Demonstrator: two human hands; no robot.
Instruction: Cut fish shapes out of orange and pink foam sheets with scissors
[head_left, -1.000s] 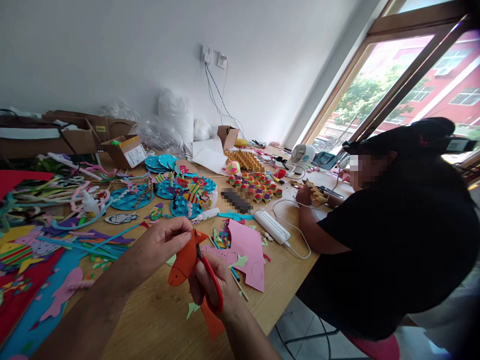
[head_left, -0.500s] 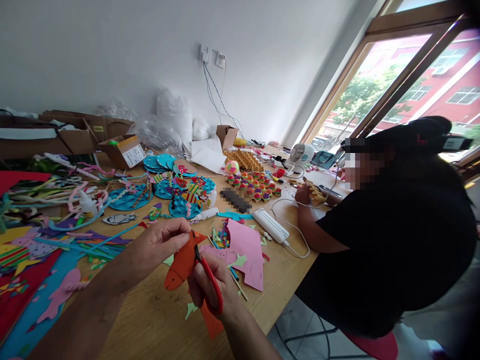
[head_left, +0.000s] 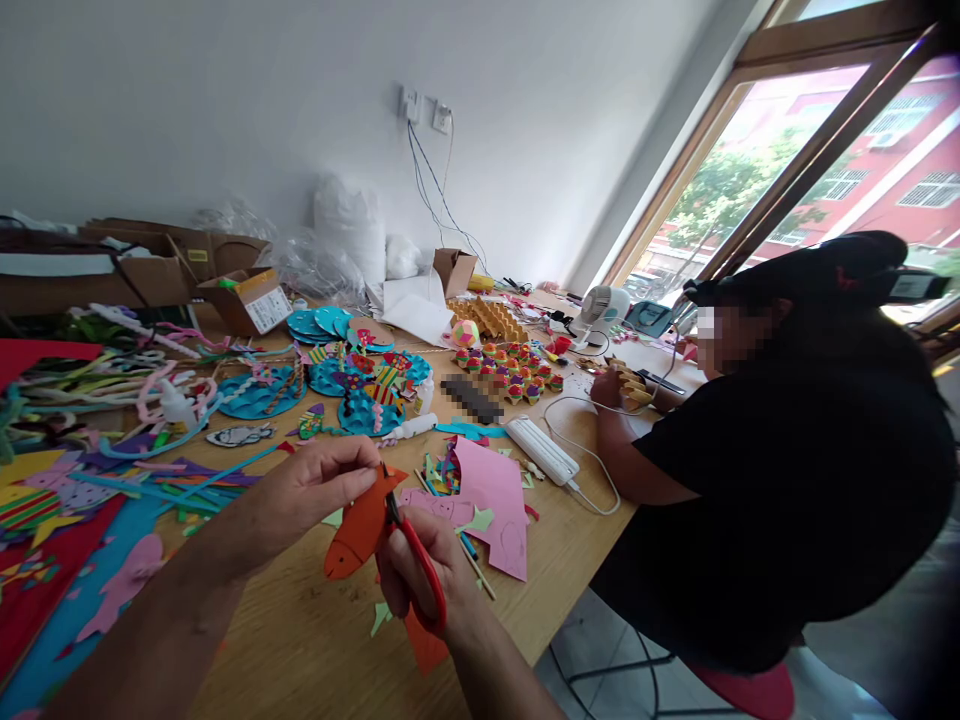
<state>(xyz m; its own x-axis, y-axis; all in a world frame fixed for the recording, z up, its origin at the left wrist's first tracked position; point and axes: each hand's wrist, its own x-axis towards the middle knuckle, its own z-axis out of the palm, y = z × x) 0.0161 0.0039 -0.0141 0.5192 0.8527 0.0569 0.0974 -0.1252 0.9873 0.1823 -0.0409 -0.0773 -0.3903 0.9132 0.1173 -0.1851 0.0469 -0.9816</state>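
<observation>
My left hand [head_left: 330, 490] pinches an orange paper fish [head_left: 358, 530] near its tail, above the table. Red-handled scissors [head_left: 424, 570] are in my right hand [head_left: 431, 555], their dark blades at the fish's edge by the tail. The fish hangs with its head down to the left, a drawn eye and gill line showing. Below my right hand lies an orange paper scrap [head_left: 426, 645]. Just beyond, a pink paper sheet [head_left: 491, 500] with cut edges lies among green scraps [head_left: 478, 520].
Blue painted discs [head_left: 367, 412], pipe cleaners [head_left: 112, 370] and a glue bottle [head_left: 176, 408] crowd the left and middle. A white power strip [head_left: 541, 450] with its cable lies right. A co-worker in black [head_left: 780, 470] sits at the table's right side. Cardboard boxes [head_left: 247, 300] stand behind.
The fish has tilted slightly, its head shifting a little left. The scissor blades look closer together along the tail edge. Both hands stay nearly in place.
</observation>
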